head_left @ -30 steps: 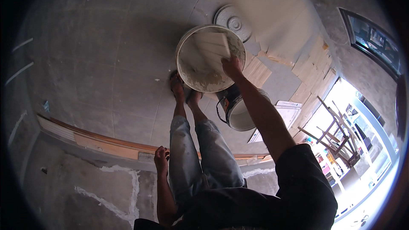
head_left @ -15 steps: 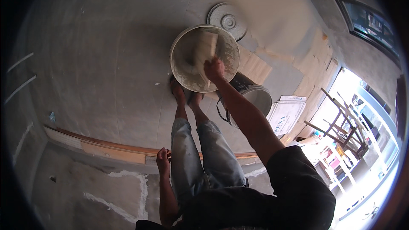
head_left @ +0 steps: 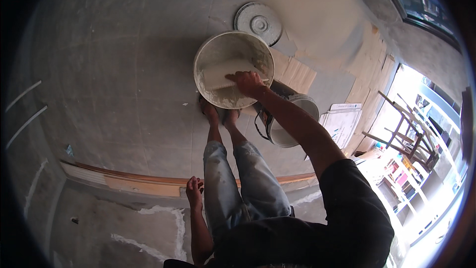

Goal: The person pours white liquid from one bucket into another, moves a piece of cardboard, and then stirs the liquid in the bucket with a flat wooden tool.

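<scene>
Held a flat pale tool (head_left: 218, 72) in the right hand (head_left: 246, 83), fingers pressed together around its near side, down inside the large bucket (head_left: 235, 45), on the floor (head_left: 109, 69) just beyond the feet (head_left: 231, 115). Let the left hand (head_left: 195, 192) hang beside the trouser leg (head_left: 217, 168), with fingers loosely bent, well short of a fist, and with nothing visible in it.

Had the round grey lid (head_left: 258, 23) already off, flat on the floor beyond the bucket. Seemed partway through work inside the bucket, judging by the lowered tool and the patchy residue on the inner wall. Could not tell the amount of material at the bottom, behind tool and hand.

Had a smaller bucket (head_left: 280, 133) close by on the right, partly behind the forearm. Stood on grey, faintly lined flooring, with beige sheeting (head_left: 317, 15) toward the far right corner and a white printed pack (head_left: 342, 119) nearer the right edge. Had wooden strips (head_left: 116, 178) along the floor's near edge, against a rough wall (head_left: 148, 223) with white filler lines. Faced, off the right edge, dark wooden furniture (head_left: 409, 136) in a bright opening.
</scene>
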`<state>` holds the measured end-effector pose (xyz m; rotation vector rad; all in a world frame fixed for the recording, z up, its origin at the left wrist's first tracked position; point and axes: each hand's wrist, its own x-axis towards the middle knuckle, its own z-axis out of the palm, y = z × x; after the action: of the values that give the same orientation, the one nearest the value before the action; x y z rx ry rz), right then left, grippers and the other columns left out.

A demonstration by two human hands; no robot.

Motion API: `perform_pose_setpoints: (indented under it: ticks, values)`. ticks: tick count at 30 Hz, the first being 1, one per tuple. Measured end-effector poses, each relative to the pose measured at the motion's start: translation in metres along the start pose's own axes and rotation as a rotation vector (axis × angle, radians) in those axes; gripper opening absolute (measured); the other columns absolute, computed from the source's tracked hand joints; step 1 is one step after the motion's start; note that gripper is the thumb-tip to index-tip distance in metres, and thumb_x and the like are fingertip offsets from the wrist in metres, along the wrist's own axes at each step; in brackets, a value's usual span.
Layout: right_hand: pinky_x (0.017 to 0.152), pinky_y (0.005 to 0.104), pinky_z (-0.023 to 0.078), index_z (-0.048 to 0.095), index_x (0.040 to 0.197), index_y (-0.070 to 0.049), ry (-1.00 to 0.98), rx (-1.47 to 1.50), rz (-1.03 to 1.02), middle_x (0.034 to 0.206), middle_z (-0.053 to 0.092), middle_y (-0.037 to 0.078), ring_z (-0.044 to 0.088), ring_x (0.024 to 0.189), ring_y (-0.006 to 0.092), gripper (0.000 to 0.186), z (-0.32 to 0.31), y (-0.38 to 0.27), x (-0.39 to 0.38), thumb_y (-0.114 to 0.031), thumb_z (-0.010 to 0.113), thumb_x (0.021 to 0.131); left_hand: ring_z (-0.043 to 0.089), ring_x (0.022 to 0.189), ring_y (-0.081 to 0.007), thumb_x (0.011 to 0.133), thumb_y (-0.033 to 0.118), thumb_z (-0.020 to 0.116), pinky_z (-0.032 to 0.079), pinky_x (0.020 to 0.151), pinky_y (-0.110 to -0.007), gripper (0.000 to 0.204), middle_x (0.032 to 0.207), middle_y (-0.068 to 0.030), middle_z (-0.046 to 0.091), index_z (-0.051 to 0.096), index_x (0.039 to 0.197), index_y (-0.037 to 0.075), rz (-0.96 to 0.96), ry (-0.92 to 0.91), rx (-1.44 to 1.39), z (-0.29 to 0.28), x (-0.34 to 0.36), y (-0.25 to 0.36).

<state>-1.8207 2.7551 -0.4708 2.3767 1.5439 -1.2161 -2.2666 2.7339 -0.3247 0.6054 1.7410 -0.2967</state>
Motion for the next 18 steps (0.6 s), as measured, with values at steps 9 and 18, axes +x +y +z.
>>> perform_pose_setpoints:
  ticks: [9, 18]
  values:
    - [0.086, 0.0401, 0.047, 0.06, 0.113, -0.006, 0.494, 0.867, 0.958, 0.106, 0.062, 0.022, 0.06, 0.1, 0.034, 0.037, 0.027, -0.004, 0.004, -0.019, 0.057, 0.078, 0.057, 0.096, -0.0178, 0.092, 0.045, 0.05, 0.045, 0.081, -0.033, 0.049, 0.112, -0.0075, 0.057, 0.049, 0.123, 0.008, 0.005, -0.001, -0.01, -0.004, 0.001, 0.003]
    - [0.081, 0.0432, 0.048, 0.057, 0.109, 0.0, 0.682, 0.925, 0.857, 0.094, 0.064, 0.022, 0.062, 0.09, 0.036, 0.041, 0.024, -0.019, 0.01, -0.025, 0.061, 0.077, 0.057, 0.096, -0.0179, 0.091, 0.046, 0.051, 0.045, 0.08, -0.033, 0.05, 0.113, -0.0071, 0.056, 0.048, 0.124, 0.009, 0.0, -0.014, -0.011, -0.002, 0.001, 0.005]
